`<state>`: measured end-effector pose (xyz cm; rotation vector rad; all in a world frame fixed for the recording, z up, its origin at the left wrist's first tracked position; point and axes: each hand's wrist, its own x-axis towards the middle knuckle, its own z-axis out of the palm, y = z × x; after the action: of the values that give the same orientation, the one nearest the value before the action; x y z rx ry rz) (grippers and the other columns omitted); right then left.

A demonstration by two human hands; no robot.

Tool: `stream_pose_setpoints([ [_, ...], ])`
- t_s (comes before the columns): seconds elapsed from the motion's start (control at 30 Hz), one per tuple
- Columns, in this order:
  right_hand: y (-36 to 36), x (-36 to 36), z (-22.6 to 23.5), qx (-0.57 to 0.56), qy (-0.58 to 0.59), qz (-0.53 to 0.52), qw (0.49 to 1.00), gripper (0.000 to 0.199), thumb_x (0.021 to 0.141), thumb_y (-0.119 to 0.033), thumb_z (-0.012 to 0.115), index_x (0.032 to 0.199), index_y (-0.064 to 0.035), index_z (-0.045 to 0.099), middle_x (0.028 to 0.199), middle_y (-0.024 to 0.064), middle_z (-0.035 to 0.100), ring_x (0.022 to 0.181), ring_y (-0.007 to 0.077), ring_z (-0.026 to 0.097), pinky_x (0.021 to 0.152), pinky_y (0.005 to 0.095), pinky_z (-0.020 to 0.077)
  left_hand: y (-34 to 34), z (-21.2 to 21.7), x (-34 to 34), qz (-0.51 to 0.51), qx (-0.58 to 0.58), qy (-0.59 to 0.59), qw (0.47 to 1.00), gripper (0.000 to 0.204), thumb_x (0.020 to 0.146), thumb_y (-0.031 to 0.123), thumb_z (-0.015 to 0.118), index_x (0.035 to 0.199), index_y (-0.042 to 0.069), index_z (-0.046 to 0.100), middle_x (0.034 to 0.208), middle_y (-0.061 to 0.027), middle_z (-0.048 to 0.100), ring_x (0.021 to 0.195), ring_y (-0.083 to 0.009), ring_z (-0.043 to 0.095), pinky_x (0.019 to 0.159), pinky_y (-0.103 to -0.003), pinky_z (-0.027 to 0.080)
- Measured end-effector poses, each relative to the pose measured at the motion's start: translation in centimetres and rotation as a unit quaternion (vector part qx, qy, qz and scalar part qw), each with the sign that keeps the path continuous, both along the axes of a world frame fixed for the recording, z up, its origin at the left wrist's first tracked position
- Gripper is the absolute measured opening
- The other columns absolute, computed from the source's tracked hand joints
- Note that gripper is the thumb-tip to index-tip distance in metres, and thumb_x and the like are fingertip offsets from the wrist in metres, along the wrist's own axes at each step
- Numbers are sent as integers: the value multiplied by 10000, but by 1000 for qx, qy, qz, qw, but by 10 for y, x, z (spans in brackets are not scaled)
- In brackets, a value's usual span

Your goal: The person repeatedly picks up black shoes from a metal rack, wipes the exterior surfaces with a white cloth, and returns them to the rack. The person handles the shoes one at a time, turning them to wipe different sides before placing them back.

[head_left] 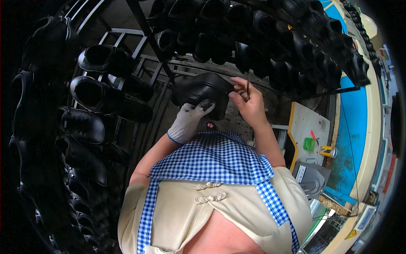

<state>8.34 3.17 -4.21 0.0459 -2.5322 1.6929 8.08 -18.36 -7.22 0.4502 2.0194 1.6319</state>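
Note:
My left hand (188, 120), in a grey-white work glove with dirty fingertips, grips a black leather shoe (203, 91) from below and holds it up in front of me. My bare right hand (247, 103) is at the shoe's right edge, its fingers pinched on a thin dark tool (248, 89) that touches the shoe. What kind of tool it is I cannot tell. My blue-and-white checked collar and beige top fill the lower middle.
A metal rack (127, 38) with several black shoes curves along the left and across the top. At the right stands a small white worktable (306, 122) with a green item, a red item and a yellow-wrapped spool, beside a blue floor strip (353, 127).

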Motion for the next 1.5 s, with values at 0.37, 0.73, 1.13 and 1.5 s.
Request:
stream_pose_setpoints([
  [0.37,5,13,-30,-176,-138,52,973,737,746,-400,716,1320,-44,421,1221,157,521,1118,271,525,954,366,417,4,15,-2,-160,-134,73,975,356,839,291,600,1069,21,634,891,-175,657,802,-293,645,716,-375,503],
  [0.73,37,20,-108,-569,-165,-62,803,793,754,-527,601,1346,-43,392,1247,183,503,1077,304,506,884,430,437,-40,34,-11,312,250,67,914,692,778,-66,595,1398,79,323,1400,-121,380,1271,-245,407,1013,-372,415],
  [1.13,20,32,-134,-695,-316,86,640,714,822,-538,490,1316,-32,389,1123,252,522,786,251,512,647,327,424,-32,39,-15,240,220,120,938,802,721,82,759,1391,71,317,1360,-121,397,1263,-247,394,1051,-376,365],
  [1.5,15,23,-137,-732,-454,232,452,664,885,-549,389,1287,-22,387,1009,315,539,519,202,519,430,232,411,-51,7,-18,348,183,79,916,594,719,89,746,1227,88,437,1199,-82,489,1130,-185,476,950,-316,419],
])
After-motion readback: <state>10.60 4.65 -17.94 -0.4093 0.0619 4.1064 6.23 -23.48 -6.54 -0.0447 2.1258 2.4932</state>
